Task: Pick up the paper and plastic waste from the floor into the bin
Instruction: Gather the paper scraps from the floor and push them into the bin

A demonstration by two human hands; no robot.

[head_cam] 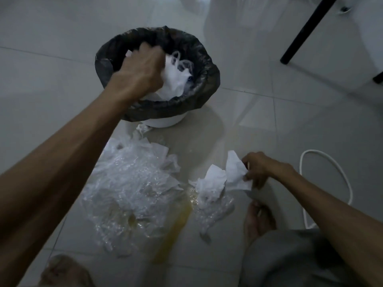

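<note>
The left hand (138,73) presses white plastic into the bin (205,65) at 12 o'clock, fingers blurred — cannot tell their set — while the right hand (259,168) at 4 o'clock, pinching crumpled paper (236,172), should lift cleanly.

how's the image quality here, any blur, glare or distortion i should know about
Head view: dim, grey lighting overall; the left hand over the black-lined white bin is smeared by motion blur; the right hand pinching white crumpled paper is sharper; window glare streaks the glossy pale floor tiles; the clear crinkled plastic sheet shows bright highlights; wide-angle stretch enlarges the near forearms.
</note>
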